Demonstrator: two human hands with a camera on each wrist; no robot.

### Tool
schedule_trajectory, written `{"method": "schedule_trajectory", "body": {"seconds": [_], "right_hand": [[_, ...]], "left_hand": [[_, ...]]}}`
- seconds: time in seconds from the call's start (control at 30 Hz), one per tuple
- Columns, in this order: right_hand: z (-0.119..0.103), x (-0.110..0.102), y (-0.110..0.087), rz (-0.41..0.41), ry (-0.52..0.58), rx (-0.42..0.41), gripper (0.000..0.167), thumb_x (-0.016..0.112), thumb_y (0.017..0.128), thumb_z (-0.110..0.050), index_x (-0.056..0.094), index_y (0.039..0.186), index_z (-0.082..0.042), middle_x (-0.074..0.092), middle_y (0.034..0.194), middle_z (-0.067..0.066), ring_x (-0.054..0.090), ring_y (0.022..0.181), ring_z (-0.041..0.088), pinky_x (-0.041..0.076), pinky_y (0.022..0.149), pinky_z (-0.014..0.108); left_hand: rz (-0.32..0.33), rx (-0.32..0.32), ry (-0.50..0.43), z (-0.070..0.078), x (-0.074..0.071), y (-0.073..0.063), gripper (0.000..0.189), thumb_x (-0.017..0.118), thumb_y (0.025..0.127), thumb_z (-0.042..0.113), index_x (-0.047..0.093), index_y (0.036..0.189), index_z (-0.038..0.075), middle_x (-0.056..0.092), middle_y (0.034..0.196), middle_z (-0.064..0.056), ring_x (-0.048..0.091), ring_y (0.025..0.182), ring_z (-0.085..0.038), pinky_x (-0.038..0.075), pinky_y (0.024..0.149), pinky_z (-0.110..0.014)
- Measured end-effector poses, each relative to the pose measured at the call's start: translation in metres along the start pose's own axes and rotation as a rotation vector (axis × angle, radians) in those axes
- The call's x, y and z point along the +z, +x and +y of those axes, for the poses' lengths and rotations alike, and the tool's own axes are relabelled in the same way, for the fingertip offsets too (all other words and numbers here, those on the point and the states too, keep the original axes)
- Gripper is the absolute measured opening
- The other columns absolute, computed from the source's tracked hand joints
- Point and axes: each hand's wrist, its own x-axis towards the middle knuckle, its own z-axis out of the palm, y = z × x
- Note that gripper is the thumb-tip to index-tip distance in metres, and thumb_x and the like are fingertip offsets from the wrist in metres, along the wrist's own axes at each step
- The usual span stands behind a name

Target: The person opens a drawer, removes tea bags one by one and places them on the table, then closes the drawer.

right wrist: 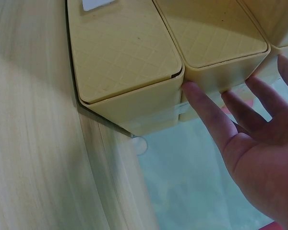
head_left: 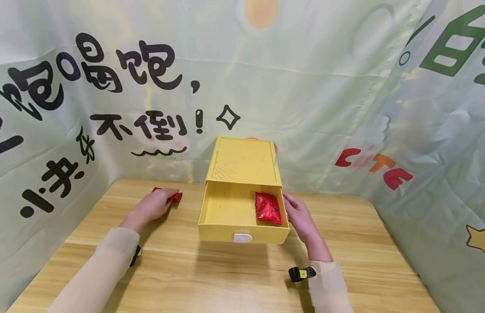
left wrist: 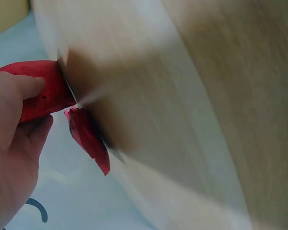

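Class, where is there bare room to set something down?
Bare: the table right of the right grip; the open drawer left of its packet. Crowded: that drawer's right side; around the left grip, which pinches one packet beside another.

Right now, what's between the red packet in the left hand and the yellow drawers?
In the head view, bare wooden tabletop lies between the red packet in the left hand and the yellow drawers.

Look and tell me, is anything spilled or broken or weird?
Nothing looks spilled or broken. What stands out is the top drawer: it sticks out, pulled open with a red packet inside, while the lower drawers look shut.
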Motion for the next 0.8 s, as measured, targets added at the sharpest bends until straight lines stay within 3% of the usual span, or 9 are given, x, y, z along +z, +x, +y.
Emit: {"method": "schedule_trajectory", "body": {"seconds": [0.1, 0.2, 0.3, 0.4, 0.57, 0.8], "right_hand": [[-0.001, 0.0, 0.0, 0.002, -0.001, -0.005, 0.05, 0.046, 0.112, -0.021, 0.042, 0.155, 0.004, 0.048, 0.153, 0.028, 0.063, 0.108, 0.002, 0.056, 0.09, 0.022], [-0.001, 0.0, 0.001, -0.002, 0.002, -0.004, 0.049, 0.046, 0.112, -0.02, 0.042, 0.155, 0.004, 0.048, 0.153, 0.028, 0.063, 0.107, 0.001, 0.056, 0.09, 0.022], [-0.001, 0.0, 0.001, -0.005, -0.001, -0.007, 0.049, 0.045, 0.112, -0.02, 0.042, 0.155, 0.004, 0.047, 0.153, 0.028, 0.063, 0.106, 0.0, 0.055, 0.09, 0.022], [0.0, 0.0, 0.001, -0.001, -0.001, -0.008, 0.049, 0.045, 0.112, -0.019, 0.042, 0.155, 0.005, 0.047, 0.153, 0.028, 0.063, 0.105, 0.0, 0.056, 0.09, 0.021], [0.0, 0.0, 0.0, -0.002, 0.0, -0.005, 0.05, 0.045, 0.112, -0.02, 0.041, 0.155, 0.005, 0.047, 0.153, 0.029, 0.064, 0.103, -0.001, 0.056, 0.088, 0.022], [0.001, -0.001, 0.001, -0.01, -0.003, -0.009, 0.051, 0.046, 0.112, -0.021, 0.041, 0.156, 0.004, 0.047, 0.154, 0.028, 0.064, 0.104, 0.0, 0.056, 0.089, 0.022]], "left_hand": [[-0.044, 0.001, 0.028, 0.002, -0.002, 0.002, 0.026, 0.064, 0.098, -0.001, 0.07, 0.123, 0.002, 0.075, 0.113, -0.014, 0.072, 0.103, -0.034, 0.057, 0.093, -0.055], [-0.131, -0.023, 0.058, 0.005, -0.005, 0.003, 0.04, 0.067, 0.095, 0.002, 0.065, 0.135, -0.001, 0.07, 0.129, -0.019, 0.067, 0.117, -0.038, 0.053, 0.102, -0.056], [-0.207, -0.052, 0.082, 0.009, -0.008, 0.004, 0.052, 0.07, 0.095, 0.01, 0.058, 0.143, -0.005, 0.06, 0.143, -0.024, 0.06, 0.129, -0.042, 0.047, 0.109, -0.058], [-0.251, -0.077, 0.092, 0.013, -0.01, 0.004, 0.057, 0.071, 0.095, 0.021, 0.058, 0.143, -0.006, 0.056, 0.147, -0.026, 0.056, 0.133, -0.044, 0.045, 0.111, -0.059], [-0.298, -0.136, 0.087, 0.02, -0.009, 0.002, 0.067, 0.071, 0.096, 0.036, 0.055, 0.145, -0.007, 0.052, 0.151, -0.026, 0.052, 0.136, -0.046, 0.043, 0.112, -0.06], [-0.313, -0.147, 0.075, 0.024, -0.005, -0.002, 0.064, 0.068, 0.1, 0.029, 0.05, 0.147, -0.011, 0.046, 0.154, -0.03, 0.045, 0.141, -0.048, 0.039, 0.116, -0.059]]}}
